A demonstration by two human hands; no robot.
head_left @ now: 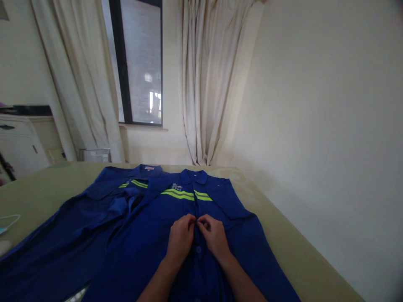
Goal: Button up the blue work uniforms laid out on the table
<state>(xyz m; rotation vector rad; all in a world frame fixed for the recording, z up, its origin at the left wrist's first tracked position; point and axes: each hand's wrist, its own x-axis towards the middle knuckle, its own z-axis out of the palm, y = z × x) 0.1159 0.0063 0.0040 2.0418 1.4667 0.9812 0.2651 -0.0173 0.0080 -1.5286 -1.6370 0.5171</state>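
A dark blue work jacket [151,226] with yellow-green stripes lies spread out, collar away from me. My left hand [181,233] is closed in a pinch at the jacket's front edge, just below the stripes. Facing it, my right hand [214,233] pinches the other side of the same front opening, its fingertips almost meeting the left ones. Whatever small part sits between the fingertips is hidden. Just under the hands a blue button [198,249] shows on the front.
To the left, partly under the first jacket, lies a second blue jacket [78,222]. Both rest on a pale green surface [283,226] that meets a wall [330,126] on the right. A face mask [6,226] lies at the left edge. Curtains [208,84] hang behind.
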